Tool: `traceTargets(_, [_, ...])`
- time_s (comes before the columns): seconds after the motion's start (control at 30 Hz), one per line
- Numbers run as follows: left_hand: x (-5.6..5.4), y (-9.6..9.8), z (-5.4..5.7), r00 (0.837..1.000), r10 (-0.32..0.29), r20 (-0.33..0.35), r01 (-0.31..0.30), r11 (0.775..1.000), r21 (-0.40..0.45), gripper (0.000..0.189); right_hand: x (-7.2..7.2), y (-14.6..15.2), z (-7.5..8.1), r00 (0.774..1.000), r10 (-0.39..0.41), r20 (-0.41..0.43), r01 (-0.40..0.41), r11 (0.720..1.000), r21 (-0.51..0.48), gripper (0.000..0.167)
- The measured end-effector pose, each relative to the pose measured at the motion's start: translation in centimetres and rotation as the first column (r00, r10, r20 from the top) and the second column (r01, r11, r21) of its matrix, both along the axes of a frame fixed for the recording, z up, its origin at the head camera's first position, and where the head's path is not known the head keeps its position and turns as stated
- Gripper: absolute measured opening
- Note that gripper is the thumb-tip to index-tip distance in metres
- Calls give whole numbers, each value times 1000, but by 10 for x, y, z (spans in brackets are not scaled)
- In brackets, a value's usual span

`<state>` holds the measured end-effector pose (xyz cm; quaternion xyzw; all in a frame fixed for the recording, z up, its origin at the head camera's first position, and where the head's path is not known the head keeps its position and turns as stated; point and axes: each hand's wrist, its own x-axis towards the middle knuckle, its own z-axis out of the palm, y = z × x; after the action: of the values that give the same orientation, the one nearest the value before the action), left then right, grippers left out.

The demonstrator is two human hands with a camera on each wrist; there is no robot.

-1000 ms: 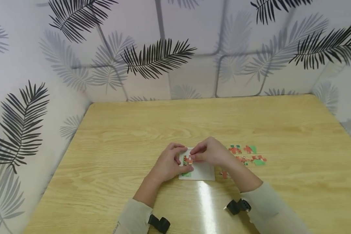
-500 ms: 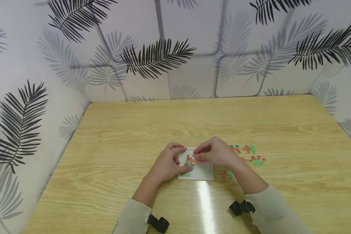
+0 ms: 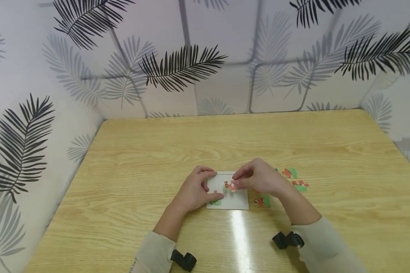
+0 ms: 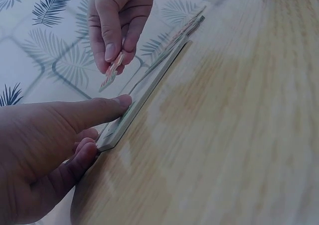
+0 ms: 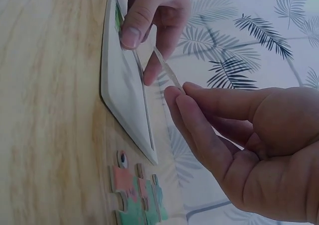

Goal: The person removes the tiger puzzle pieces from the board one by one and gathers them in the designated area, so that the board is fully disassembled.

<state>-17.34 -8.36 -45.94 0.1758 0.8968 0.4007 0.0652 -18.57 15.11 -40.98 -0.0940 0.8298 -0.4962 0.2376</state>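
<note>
A white puzzle tray [image 3: 237, 203] lies on the wooden table. My left hand [image 3: 195, 192] holds it at the left side, its thumb over the lower left corner and its other fingers along the left and far edges. Partly under that thumb sits a green puzzle piece [image 3: 215, 203] in the tray. Just above the tray, my right hand [image 3: 261, 180] pinches an orange-and-green puzzle piece [image 3: 228, 185] between thumb and fingers. The right wrist view shows this piece edge-on, tilted and apart from the tray.
To the right of the tray lie loose puzzle pieces: an orange-and-green one [image 3: 264, 201] near its lower right corner and several others [image 3: 289, 173] farther back, partly hidden by my right hand. A leaf-patterned wall covering [image 3: 177, 94] stands behind the wooden table [image 3: 150, 151].
My right hand has moved a little to the right, carrying the pinched puzzle piece away from the tray's left side. The left hand keeps its place on the tray.
</note>
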Motion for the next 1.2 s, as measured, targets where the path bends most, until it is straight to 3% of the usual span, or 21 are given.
traceTargets(0.53, [0,3,-1,1000,4,28,-4,1000,0,65,-3,30,14,984,170,-62,-164,983,86,17])
traceTargets(0.67, [1,2,-1,999,10,34,-10,1000,-1,65,-4,35,16,983,180,-31,-175,977,118,17])
traceTargets(0.83, [3,1,-3,999,14,33,-14,1000,-1,66,-4,39,16,980,197,20,-198,977,81,13])
traceTargets(1.2, [2,2,-1,1000,11,22,-11,1000,-1,66,-5,50,17,958,283,41,-285,956,71,17])
